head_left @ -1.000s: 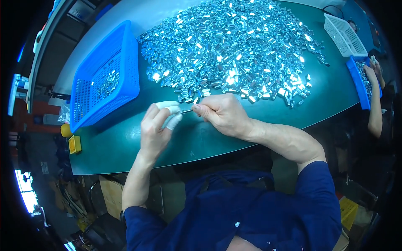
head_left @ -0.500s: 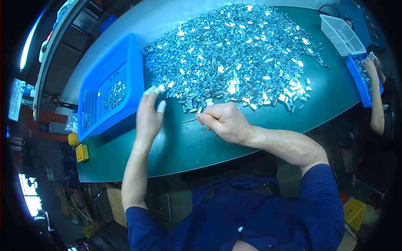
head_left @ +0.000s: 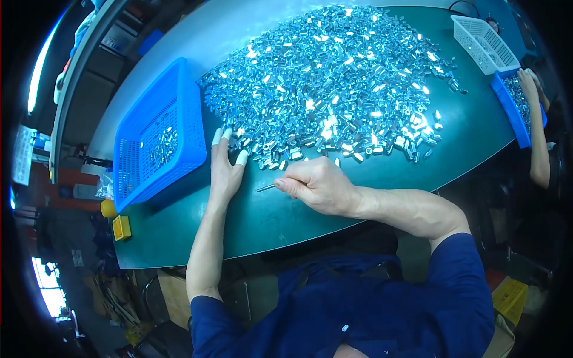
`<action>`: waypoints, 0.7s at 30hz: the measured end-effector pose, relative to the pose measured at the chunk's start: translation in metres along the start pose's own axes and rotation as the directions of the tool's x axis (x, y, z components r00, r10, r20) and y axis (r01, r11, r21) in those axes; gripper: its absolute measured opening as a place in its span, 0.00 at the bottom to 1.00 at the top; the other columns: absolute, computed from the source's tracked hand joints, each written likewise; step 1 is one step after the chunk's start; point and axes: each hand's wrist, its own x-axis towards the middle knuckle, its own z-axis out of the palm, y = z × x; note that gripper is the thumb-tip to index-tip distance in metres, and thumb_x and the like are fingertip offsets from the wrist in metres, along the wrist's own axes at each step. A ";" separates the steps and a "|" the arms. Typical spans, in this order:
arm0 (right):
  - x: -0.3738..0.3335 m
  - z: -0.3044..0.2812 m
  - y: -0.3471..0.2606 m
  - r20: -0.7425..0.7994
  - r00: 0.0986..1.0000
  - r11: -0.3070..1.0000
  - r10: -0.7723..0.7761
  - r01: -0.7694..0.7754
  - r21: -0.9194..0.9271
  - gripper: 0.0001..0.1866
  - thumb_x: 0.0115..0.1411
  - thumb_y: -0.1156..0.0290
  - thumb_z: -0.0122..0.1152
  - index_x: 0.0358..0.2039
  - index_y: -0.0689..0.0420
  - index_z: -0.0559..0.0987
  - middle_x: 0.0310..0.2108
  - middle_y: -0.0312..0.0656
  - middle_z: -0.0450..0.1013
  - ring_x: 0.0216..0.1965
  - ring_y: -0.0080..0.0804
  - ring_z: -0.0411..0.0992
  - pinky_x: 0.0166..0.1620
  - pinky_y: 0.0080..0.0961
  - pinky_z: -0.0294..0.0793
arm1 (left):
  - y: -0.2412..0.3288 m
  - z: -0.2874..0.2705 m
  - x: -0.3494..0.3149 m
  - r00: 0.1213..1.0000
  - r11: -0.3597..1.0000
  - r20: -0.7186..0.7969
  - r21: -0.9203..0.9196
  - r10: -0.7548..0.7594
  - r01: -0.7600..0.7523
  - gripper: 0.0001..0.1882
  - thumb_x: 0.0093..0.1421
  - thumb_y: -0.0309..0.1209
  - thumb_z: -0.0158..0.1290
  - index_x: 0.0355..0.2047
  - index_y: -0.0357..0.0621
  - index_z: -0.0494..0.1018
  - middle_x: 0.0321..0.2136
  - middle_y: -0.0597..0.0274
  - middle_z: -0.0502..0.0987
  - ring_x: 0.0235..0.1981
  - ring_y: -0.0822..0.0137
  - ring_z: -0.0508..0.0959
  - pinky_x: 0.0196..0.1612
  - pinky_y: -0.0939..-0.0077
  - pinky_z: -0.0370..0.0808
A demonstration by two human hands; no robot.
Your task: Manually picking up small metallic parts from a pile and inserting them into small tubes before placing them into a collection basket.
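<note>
While the right hand (head_left: pixel 322 186) is curled around a thin metal rod (head_left: pixel 266 187) poking left over the green counter (head_left: pixel 280 224), the left hand (head_left: pixel 226 176) is spread at the near left edge of the shiny metal pieces (head_left: pixel 328 83), can't tell if it's pinching any. Blue basket (head_left: pixel 192 113) sits left.

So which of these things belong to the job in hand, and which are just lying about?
Seemingly part of the job:
- thin metal rod, gripped by the right hand
- heap of metal pieces, with the left hand at its near edge
- large blue basket, with metal pieces inside

Probably just lying about:
- small yellow box
- yellow crate at lower right
</note>
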 end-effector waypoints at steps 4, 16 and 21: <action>-0.001 0.004 0.003 0.016 1.000 1.000 0.000 0.000 0.014 0.16 0.69 0.65 0.62 0.26 0.61 0.80 0.20 0.44 0.74 0.22 0.39 0.74 0.28 0.36 0.71 | 0.013 0.001 -0.025 0.999 0.995 -0.020 -0.098 0.026 -0.027 0.35 0.59 0.25 0.59 0.67 0.37 0.64 0.69 0.40 0.61 0.70 0.44 0.63 0.70 0.58 0.63; -0.001 0.005 0.001 0.012 0.999 0.999 0.044 -0.044 0.002 0.20 0.69 0.59 0.61 0.23 0.60 0.78 0.22 0.52 0.73 0.25 0.54 0.73 0.29 0.44 0.70 | 0.023 -0.030 -0.058 1.000 0.988 0.011 -0.156 -0.010 0.012 0.22 0.57 0.20 0.62 0.54 0.37 0.77 0.63 0.44 0.71 0.64 0.48 0.72 0.65 0.60 0.70; -0.004 0.007 0.005 0.027 0.999 0.999 0.031 -0.030 -0.041 0.16 0.69 0.64 0.63 0.26 0.60 0.80 0.21 0.45 0.75 0.23 0.42 0.74 0.28 0.37 0.70 | 0.024 -0.027 -0.061 0.999 0.987 -0.007 -0.159 -0.040 0.039 0.14 0.57 0.21 0.65 0.44 0.38 0.78 0.60 0.45 0.73 0.62 0.47 0.73 0.63 0.61 0.72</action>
